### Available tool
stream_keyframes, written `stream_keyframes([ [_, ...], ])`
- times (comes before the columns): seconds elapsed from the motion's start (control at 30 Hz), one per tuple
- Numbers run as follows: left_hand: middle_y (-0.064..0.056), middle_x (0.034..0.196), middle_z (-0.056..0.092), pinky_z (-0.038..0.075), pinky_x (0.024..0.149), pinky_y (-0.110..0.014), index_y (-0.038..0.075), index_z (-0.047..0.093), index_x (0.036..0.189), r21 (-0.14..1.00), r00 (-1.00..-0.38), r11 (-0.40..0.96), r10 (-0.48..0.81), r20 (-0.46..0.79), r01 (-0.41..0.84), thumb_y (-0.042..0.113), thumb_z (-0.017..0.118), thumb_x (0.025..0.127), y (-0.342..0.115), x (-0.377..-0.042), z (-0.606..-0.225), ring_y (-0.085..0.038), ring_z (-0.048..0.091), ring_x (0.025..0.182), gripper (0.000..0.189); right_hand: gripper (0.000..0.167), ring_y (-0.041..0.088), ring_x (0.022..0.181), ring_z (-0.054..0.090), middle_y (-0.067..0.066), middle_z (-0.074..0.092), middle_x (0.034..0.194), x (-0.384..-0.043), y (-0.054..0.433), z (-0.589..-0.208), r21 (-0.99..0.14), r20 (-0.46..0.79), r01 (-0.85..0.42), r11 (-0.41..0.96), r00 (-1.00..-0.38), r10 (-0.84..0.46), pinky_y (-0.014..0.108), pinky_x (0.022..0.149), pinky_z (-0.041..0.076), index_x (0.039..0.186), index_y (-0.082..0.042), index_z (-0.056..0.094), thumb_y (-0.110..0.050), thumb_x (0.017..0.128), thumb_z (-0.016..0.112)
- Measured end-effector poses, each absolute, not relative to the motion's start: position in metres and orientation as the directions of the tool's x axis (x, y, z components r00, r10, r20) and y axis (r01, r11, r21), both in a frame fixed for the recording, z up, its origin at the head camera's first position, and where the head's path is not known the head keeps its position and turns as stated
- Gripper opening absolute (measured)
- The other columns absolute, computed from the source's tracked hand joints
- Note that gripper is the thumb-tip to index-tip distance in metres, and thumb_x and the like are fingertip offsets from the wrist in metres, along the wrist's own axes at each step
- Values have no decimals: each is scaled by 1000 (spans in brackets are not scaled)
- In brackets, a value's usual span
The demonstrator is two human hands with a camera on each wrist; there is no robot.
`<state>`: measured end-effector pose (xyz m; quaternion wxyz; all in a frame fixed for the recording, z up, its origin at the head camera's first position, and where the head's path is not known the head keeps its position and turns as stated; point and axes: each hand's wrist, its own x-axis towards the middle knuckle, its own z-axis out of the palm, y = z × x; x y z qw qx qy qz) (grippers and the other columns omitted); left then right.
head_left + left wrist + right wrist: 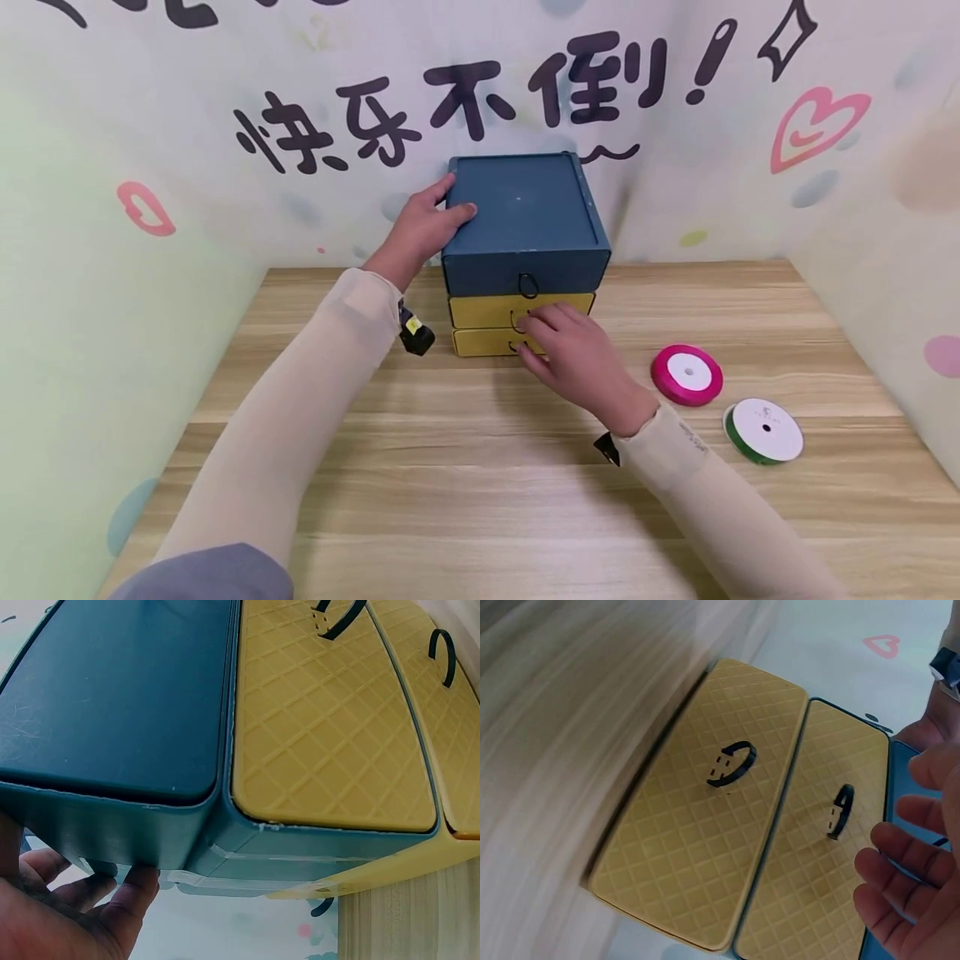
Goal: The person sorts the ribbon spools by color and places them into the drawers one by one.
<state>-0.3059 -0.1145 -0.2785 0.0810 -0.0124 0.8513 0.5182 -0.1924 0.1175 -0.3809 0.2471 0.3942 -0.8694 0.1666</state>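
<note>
A stack of small drawers stands against the back wall, with a blue top drawer unit (525, 204) over two yellow drawer fronts (480, 311). My left hand (422, 229) rests on the blue unit's left edge, thumb on top. In the left wrist view, its fingers (135, 896) lie against the blue side wall. My right hand (577, 358) is in front of the yellow drawers, near their black loop handles. The right wrist view shows its fingers (904, 859) loosely bent beside the middle drawer's handle (841, 812), apart from it. The lower handle (742, 763) hangs free.
To the right of the stack lie a pink ribbon roll (660, 377) and a green ribbon spool (742, 437) with a white face. All stand on a wood-grain table (420, 483). A printed cloth wall (697, 183) closes off the back and sides.
</note>
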Motion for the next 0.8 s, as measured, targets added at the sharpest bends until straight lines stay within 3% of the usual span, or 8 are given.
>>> stream_keyframes([
  [0.23, 10, 165, 15, 25, 116, -31, 37, 21, 158, 884, -986, 454, 57, -153, -111, 40, 58, 100, -114, -304, -277, -11, 13, 149, 69, 22, 26, 94, 59, 9, 64, 100, -199, 114, -390, -104, 531, -730, 676, -615, -583, 39, 85, 52, 109, -5, 70, -17, 90, 73],
  [0.53, 10, 165, 15, 25, 116, -30, 37, 22, 158, 881, -987, 460, 47, -152, -113, 39, 58, 100, -115, -302, -277, -11, 13, 149, 69, 14, 24, 85, 56, 6, 60, 89, -203, 108, -395, -101, 517, -746, 658, -604, -606, 37, 78, 51, 100, -5, 70, -13, 90, 74],
  [0.8, 8, 165, 16, 26, 116, -30, 35, 22, 158, 883, -988, 460, 58, -140, -98, 39, 58, 100, -115, -302, -276, -11, 15, 149, 69, 8, 24, 86, 56, 6, 62, 88, -204, 107, -393, -114, 525, -740, 663, -612, -592, 37, 79, 50, 94, -5, 70, -11, 90, 74],
])
